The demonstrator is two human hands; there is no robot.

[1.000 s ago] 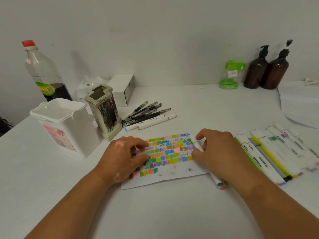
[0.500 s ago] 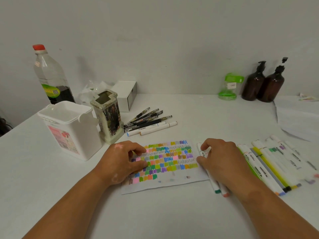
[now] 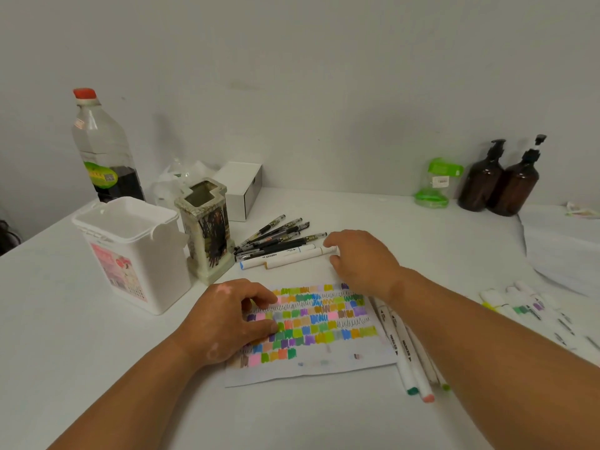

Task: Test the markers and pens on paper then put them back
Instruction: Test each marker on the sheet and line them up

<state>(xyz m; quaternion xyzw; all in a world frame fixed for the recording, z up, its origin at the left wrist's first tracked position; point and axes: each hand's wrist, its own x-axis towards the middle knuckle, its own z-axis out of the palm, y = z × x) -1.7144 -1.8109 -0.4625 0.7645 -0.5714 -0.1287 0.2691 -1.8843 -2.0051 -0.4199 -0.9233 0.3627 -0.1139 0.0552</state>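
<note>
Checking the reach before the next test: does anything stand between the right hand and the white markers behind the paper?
Nothing visible does. The right hand is at the end of the nearer white marker, thumb and forefinger either side of it; the pens lie beyond it, out of the path.

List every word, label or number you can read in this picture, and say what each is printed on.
"MARKER": barrels of the two white markers right of the paper.
"MARKER", seemingly: the white marker by the pens.
Too small or blurred: labels on the bottle, the white tub, the green jar; print on the pens.
</note>
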